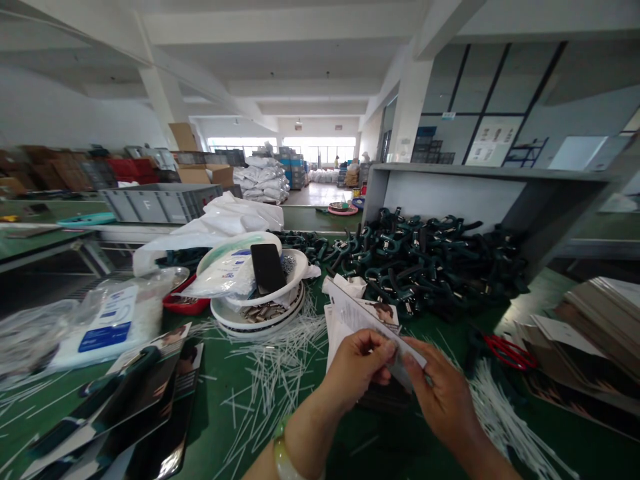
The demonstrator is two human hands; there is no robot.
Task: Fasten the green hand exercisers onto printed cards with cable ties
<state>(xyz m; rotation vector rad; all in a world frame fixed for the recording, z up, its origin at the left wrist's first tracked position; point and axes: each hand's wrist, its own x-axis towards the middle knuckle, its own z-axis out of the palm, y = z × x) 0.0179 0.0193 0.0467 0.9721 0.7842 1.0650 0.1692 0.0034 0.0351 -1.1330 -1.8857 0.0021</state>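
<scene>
Both my hands hold one white printed card (356, 315) above the green table (235, 373). My left hand (359, 365) pinches its lower edge with thumb and fingers; a pale green bangle sits on that wrist. My right hand (440, 390) grips the card's right end. Under the card lies a stack of similar printed cards (385, 310). Beyond it is a large heap of dark green and black handled tools (425, 263).
Stacked white bowls (260, 303) hold a black phone (267, 267) and small metal parts. White plastic strips (280, 360) litter the table. Dark glossy packaging cards (130, 400) lie at left, plastic bags (100, 320) behind them, red scissors (510, 352) and cardboard sheets (595, 320) at right.
</scene>
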